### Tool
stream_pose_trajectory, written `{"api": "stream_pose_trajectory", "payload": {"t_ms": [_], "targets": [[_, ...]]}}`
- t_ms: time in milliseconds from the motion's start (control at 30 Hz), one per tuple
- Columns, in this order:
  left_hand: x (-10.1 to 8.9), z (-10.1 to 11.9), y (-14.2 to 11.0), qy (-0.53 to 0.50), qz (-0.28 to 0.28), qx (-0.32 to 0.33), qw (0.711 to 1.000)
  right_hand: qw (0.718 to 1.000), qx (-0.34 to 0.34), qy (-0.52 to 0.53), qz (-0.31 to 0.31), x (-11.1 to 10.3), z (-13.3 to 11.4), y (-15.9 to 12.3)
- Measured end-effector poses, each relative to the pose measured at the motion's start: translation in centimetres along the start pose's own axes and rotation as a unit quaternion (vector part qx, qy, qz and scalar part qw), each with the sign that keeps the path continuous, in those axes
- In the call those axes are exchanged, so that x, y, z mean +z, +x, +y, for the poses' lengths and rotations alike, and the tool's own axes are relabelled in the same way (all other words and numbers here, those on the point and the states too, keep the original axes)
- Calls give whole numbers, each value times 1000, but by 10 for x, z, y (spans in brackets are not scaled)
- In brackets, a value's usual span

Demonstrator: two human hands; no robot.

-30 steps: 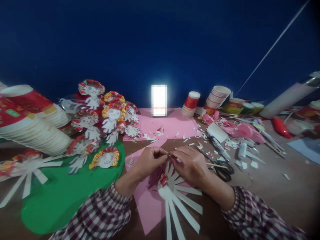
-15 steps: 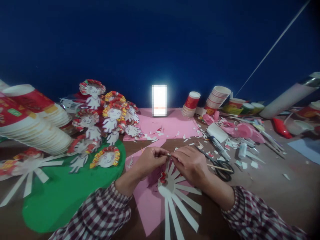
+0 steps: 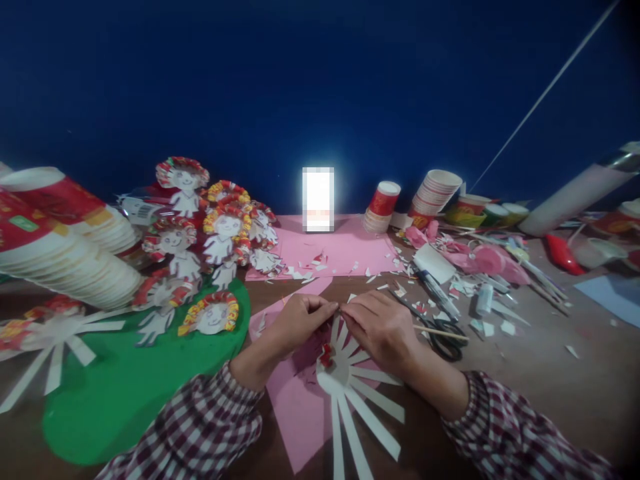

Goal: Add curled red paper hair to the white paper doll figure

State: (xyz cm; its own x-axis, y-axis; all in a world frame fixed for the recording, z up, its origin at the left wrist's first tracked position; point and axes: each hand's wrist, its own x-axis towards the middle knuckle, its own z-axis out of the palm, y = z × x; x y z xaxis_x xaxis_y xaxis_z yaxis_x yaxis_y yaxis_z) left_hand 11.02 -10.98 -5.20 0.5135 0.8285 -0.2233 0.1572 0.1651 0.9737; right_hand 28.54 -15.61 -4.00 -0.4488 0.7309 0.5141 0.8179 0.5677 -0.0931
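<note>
In the middle lies a paper cup (image 3: 338, 373) cut into long white strips, fanned flat from its round base. One short red curl (image 3: 327, 355) sits at the base's left edge. My left hand (image 3: 305, 320) pinches the tip of an upper strip between thumb and fingers. Meeting it there, my right hand (image 3: 383, 327) pinches the same tip; the fingers hide most of that end. From beside my right hand a thin wooden stick (image 3: 443, 332) sticks out over black-handled scissors (image 3: 447, 347); whether the hand holds it I cannot tell.
Pink paper (image 3: 295, 427) lies under the cut cup. At left are green paper (image 3: 135, 393), several paper dolls (image 3: 225, 230) with curled hair and stacked cups (image 3: 75, 260). A marker (image 3: 437, 293) and scraps lie right; a bright, blurred-out screen (image 3: 318, 200) stands behind.
Both hands stay almost in place, fingertips shifting slightly at the strip's tip. The wooden stick shows further out to the right of my right hand than a second ago.
</note>
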Motion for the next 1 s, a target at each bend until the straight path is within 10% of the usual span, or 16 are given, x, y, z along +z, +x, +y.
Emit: {"api": "stream_pose_trajectory", "payload": {"t_ms": [1000], "targets": [[-4, 2, 2, 8, 9, 21, 1000, 996, 81, 39, -29, 8, 1, -4]]}}
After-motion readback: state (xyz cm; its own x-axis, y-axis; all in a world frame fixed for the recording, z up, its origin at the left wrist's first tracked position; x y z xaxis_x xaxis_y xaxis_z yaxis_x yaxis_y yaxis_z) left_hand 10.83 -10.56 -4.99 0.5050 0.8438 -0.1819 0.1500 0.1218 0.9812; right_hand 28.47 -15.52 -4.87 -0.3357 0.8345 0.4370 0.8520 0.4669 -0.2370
